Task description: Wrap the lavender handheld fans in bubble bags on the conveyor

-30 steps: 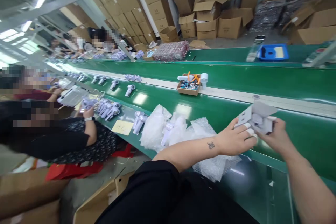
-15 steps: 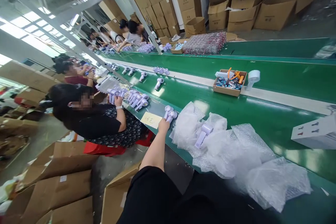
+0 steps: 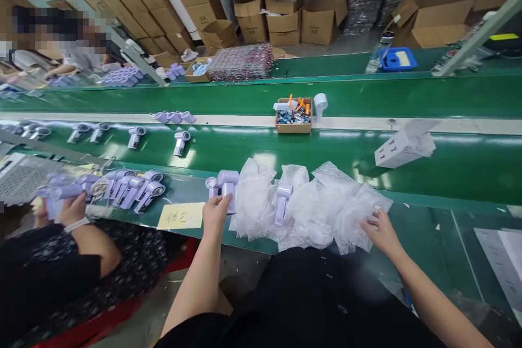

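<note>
A purple handheld fan [image 3: 228, 187] stands bare at the left end of the loose bubble wrap [image 3: 305, 217], on the near worktop [image 3: 424, 217], its handle pinched between the thumb and fingers of the left hand [image 3: 216, 217]. The right hand [image 3: 382, 234] has its fingers curled on the far right edge of the wrap, seemingly pinching it. Judging by how things lie, little is finished here: the held fan is unwrapped, a second fan [image 3: 211, 187] sits just beside it uncovered, and a third [image 3: 281, 204] lies on top of the wrap, not enclosed. That makes three fans within this stretch; the wrap's sheets overlap too much to count. One white box [image 3: 395, 149] with a raised flap rests beyond the wrap on the green belt [image 3: 334, 147]. To the left are one yellow card [image 3: 181, 216] and a cluster of fans [image 3: 132, 189] too tangled to number, near a co-worker's hand [image 3: 75, 209]. Farther out, four separate fans stand clearly on the belt, with more blurring leftward, then three purple pieces [image 3: 174, 117] in a row and one small carton [image 3: 293, 127] of parts.
</note>
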Tool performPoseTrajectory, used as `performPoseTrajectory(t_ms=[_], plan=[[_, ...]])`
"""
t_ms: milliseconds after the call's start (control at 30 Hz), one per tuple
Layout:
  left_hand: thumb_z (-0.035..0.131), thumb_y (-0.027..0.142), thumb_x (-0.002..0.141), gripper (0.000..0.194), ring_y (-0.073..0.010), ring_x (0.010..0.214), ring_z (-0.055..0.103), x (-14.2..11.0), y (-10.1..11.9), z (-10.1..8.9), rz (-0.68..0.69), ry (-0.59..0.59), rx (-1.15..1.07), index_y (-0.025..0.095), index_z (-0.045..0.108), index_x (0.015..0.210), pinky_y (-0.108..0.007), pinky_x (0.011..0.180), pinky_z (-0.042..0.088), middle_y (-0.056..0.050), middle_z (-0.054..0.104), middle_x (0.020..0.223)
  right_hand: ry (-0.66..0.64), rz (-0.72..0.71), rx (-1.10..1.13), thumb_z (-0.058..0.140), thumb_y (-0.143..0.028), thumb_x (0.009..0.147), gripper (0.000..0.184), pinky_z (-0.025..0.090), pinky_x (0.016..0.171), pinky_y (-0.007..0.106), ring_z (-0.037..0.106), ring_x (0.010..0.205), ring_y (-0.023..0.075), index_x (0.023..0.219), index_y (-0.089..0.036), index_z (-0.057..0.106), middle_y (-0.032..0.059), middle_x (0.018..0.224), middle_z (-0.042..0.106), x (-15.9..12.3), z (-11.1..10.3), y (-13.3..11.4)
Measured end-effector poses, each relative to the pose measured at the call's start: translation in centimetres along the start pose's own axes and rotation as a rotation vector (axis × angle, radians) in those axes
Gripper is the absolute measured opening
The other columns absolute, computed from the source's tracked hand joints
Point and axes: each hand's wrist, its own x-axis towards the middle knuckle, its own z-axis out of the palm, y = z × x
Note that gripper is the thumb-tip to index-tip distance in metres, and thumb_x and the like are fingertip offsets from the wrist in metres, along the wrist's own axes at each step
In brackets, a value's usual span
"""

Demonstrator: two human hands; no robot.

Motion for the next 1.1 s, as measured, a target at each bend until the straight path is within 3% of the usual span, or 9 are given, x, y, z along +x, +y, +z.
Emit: performPoseTrajectory(t_ms=[133,267,400,533,633,700,833,1000,1100], plan=[[0.067,0.046,0.063,0.034,-0.0105,0.054,0.051,-8.6,6.3,6.0,0.138,-0.561,-0.519,0.015,0.06,0.072,-0.021,0.053,0.04,0.003,0.056,0.06,0.094,0.052,0.2,0.065,-0.057,0.064,0.051,0.049,0.082,0.04,0.059,0.082,0.0211,0.097,-0.019,0.056,0.0079,0.092,0.061,-2.5,-2.6,-1.9],[0.064,0.049,0.072,0.036,-0.0114,0.06,0.055,-18.6,11.5,14.4,0.371,-1.13,-0.311,0.013,0.063,0.077,-0.021,0.055,0.041,0.0,0.06,0.065,-0.34,0.214,0.753,0.064,-0.061,0.068,0.05,0.051,0.081,0.04,0.062,0.089,0.0227,0.1,-0.023,0.06,0.0075,0.101,0.064,-4.9,-3.5,-5.8],[0.048,0.052,0.086,0.039,-0.0151,0.081,0.059,-22.8,11.9,19.5,1.022,-1.183,0.075,0.018,0.062,0.099,-0.025,0.072,0.045,-0.004,0.065,0.092,-0.2,0.315,0.951,0.074,-0.049,0.065,0.039,0.055,0.073,0.036,0.064,0.078,0.0216,0.09,-0.02,0.063,0.005,0.085,0.068,-5.0,-6.4,-7.0],[0.066,0.038,0.077,0.03,-0.0256,0.1,0.055,-22.1,9.6,21.9,1.592,-1.122,0.55,0.014,0.062,0.095,-0.036,0.084,0.042,-0.014,0.061,0.101,-0.08,0.461,0.967,0.071,-0.043,0.069,0.034,0.056,0.057,0.032,0.064,0.063,0.0193,0.093,-0.021,0.063,0.0035,0.077,0.068,-4.3,-12.1,-4.0],[0.06,0.014,0.077,0.005,-0.0243,0.093,0.057,-21.7,8.6,23.5,1.453,-1.14,0.673,0.012,0.064,0.076,-0.034,0.081,0.043,-0.014,0.063,0.089,-0.13,0.595,0.915,0.07,-0.038,0.07,0.034,0.054,0.051,0.032,0.065,0.061,0.0223,0.098,-0.021,0.06,0.0052,0.077,0.068,-5.5,-15.5,-1.7],[0.052,0.014,0.082,0.016,-0.0222,0.085,0.06,-21.9,8.8,24.1,1.306,-1.114,0.647,0.012,0.066,0.073,-0.031,0.074,0.044,-0.013,0.064,0.084,-0.199,0.614,0.889,0.073,-0.031,0.067,0.037,0.054,0.053,0.031,0.065,0.062,0.0214,0.1,-0.022,0.058,0.0049,0.078,0.068,-7.2,-16.3,-0.8],[0.04,0.023,0.09,0.031,-0.0144,0.07,0.06,-23.0,10.0,24.0,1.158,-1.119,0.524,0.014,0.068,0.08,-0.023,0.063,0.045,-0.004,0.066,0.075,-0.455,0.595,0.886,0.077,-0.027,0.063,0.044,0.054,0.058,0.031,0.066,0.07,0.0218,0.103,-0.022,0.057,0.0047,0.081,0.068,-10.4,-14.3,-1.4],[0.058,0.015,0.075,0.011,-0.0092,0.06,0.056,-24.0,10.6,22.7,0.474,-1.271,0.04,0.011,0.066,0.082,-0.018,0.056,0.043,0.001,0.063,0.067,-0.607,0.514,0.884,0.073,-0.032,0.069,0.039,0.052,0.051,0.027,0.064,0.065,0.0178,0.102,-0.021,0.055,0.0027,0.077,0.065,-10.2,-10.9,-3.2],[0.062,0.02,0.075,0.012,-0.009,0.053,0.051,-24.3,10.7,21.8,0.293,-1.23,-0.101,0.01,0.065,0.08,-0.019,0.051,0.041,0.002,0.057,0.058,-0.551,0.478,0.84,0.071,-0.03,0.073,0.036,0.053,0.051,0.026,0.064,0.069,0.0171,0.103,-0.022,0.053,0.0016,0.078,0.063,-9.4,-10.7,-3.6]])
